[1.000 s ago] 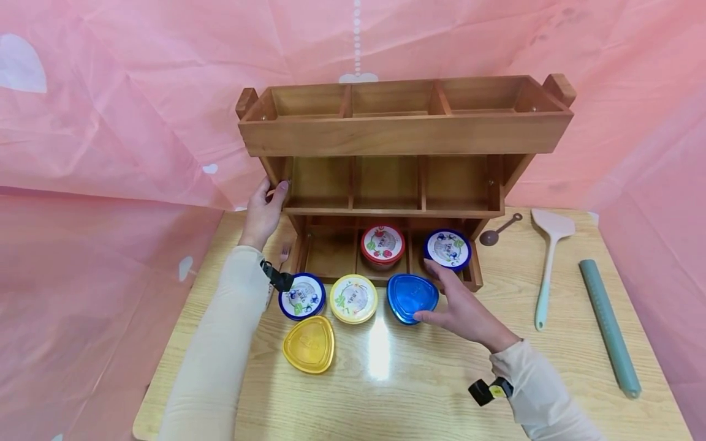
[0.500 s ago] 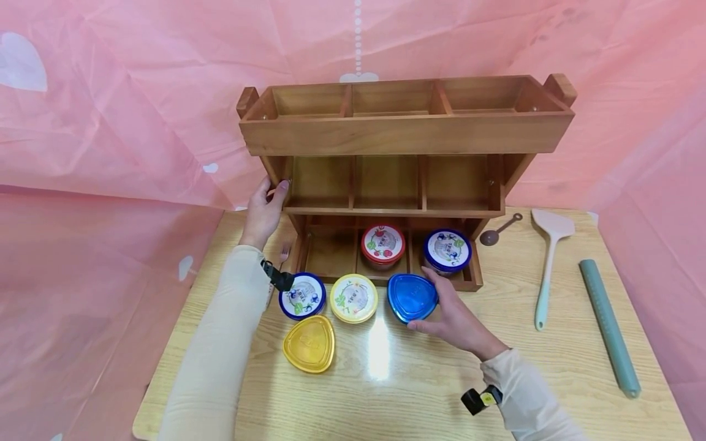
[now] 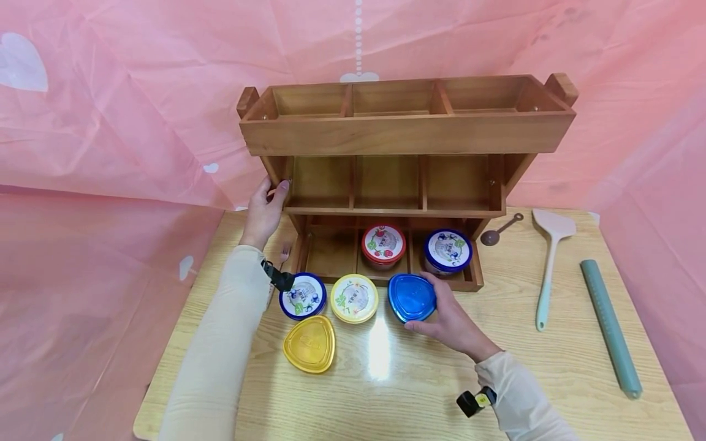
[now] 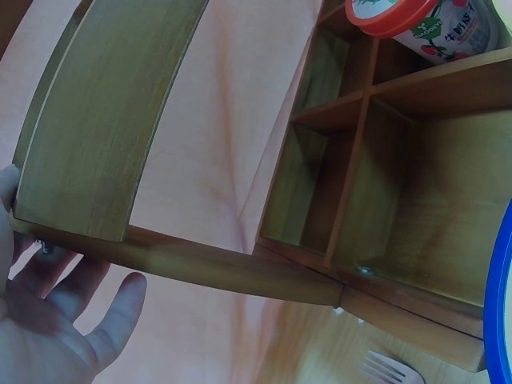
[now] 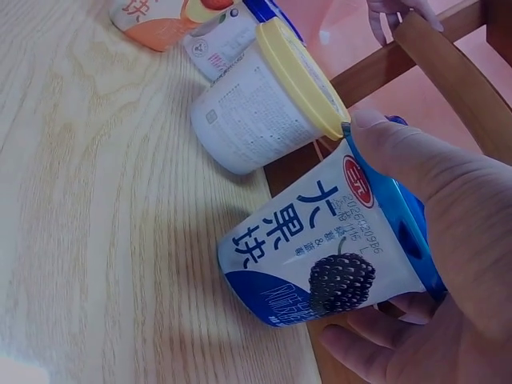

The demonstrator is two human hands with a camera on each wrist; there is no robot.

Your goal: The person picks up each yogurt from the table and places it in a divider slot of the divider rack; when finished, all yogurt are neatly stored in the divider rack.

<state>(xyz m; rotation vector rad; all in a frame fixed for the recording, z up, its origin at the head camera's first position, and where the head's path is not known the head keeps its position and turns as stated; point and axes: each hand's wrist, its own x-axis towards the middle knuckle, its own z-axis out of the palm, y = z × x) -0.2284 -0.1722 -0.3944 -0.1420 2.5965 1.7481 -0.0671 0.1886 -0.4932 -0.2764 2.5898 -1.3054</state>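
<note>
My left hand (image 3: 263,213) grips the left side of a three-tier wooden rack (image 3: 408,136); in the left wrist view its fingers go behind the side piece. With thumb and fingers around the lid, my right hand (image 3: 456,323) holds a yogurt cup with a blue rounded-triangle lid (image 3: 410,297). The right wrist view shows a blackberry printed on that cup's side. Left of it stands a yellow-lidded cup (image 3: 354,298), then a round blue-lidded cup (image 3: 302,296). A yogurt cup with a gold lid (image 3: 310,344) is in front of those.
In the rack's bottom tier sit a red-lidded cup (image 3: 383,245) and another blue-lidded cup (image 3: 448,250). A fork (image 3: 284,252) lies by the rack's left side. To the right are a brown spoon (image 3: 491,237), a spatula (image 3: 548,263) and a green-grey stick (image 3: 611,327).
My right hand has moved slightly left and closed in around the blue triangular lid, its thumb now at the lid's front edge. My left hand stays on the rack.
</note>
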